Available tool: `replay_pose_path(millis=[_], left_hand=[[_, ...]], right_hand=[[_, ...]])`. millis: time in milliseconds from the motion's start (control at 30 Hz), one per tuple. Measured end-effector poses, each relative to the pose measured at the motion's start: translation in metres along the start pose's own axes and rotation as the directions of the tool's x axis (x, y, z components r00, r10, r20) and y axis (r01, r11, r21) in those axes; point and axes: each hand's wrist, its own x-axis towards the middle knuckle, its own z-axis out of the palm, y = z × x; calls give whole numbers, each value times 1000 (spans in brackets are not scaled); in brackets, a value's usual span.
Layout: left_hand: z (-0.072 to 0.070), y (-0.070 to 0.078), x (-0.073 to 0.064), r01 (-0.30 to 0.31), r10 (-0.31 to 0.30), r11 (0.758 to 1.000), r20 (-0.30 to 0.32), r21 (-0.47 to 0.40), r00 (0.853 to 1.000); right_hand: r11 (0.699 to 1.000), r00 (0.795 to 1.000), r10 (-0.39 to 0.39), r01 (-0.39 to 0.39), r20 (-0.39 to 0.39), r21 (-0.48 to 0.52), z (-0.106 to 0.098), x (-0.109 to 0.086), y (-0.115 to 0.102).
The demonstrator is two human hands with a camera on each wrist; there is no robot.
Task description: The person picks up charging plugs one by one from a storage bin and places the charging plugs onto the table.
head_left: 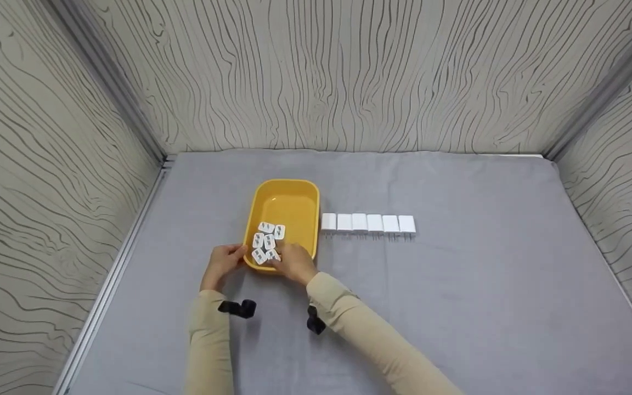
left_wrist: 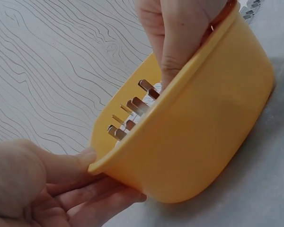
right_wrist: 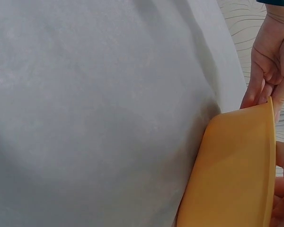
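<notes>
Two hands at a yellow tray (head_left: 289, 209)

The left hand (head_left: 224, 265) pinched its rim. The right hand (head_left: 297, 263) reached inside, to the white plugs (head_left: 258, 240) — if it gripped one, I could not tell. White blocks (head_left: 359, 222) made a row to its right.

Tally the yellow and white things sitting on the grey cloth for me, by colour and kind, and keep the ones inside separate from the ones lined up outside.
Yellow tray: 1
White plugs in the tray: 6 visible
White plugs in the row: 6
Total: 13 visible; the right hand could be hiding more.
</notes>
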Motion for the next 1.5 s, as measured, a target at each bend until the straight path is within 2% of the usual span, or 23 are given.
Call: replay_pose_path(millis=[167, 400, 633, 900, 1233, 1500], left_hand=[[0, 0, 0, 10, -10, 1000, -2, 6, 1000], [-1, 2, -1, 8, -8, 1000, -1, 29, 1000], [0, 2, 0, 25, -25, 999, -1, 29, 1000], [0, 0, 1, -35, 35, 999, -5, 17, 999], [2, 2, 0, 2, -2, 1000, -4, 7, 1000], [-1, 2, 0, 2, -2, 999, -3, 36, 1000]], right_hand=[[1000, 1000, 0, 0, 16, 18, -1, 1, 0], [999, 997, 5, -9, 77, 44, -4, 2, 0], [992, 986, 84, -97, 145, 80, -6, 6, -2], [998, 992, 10, -18, 126, 62, -10, 6, 0], [996, 989, 32, -44, 142, 83, -13, 2, -1], [996, 991, 6, -18, 133, 85, -15, 2, -2]])
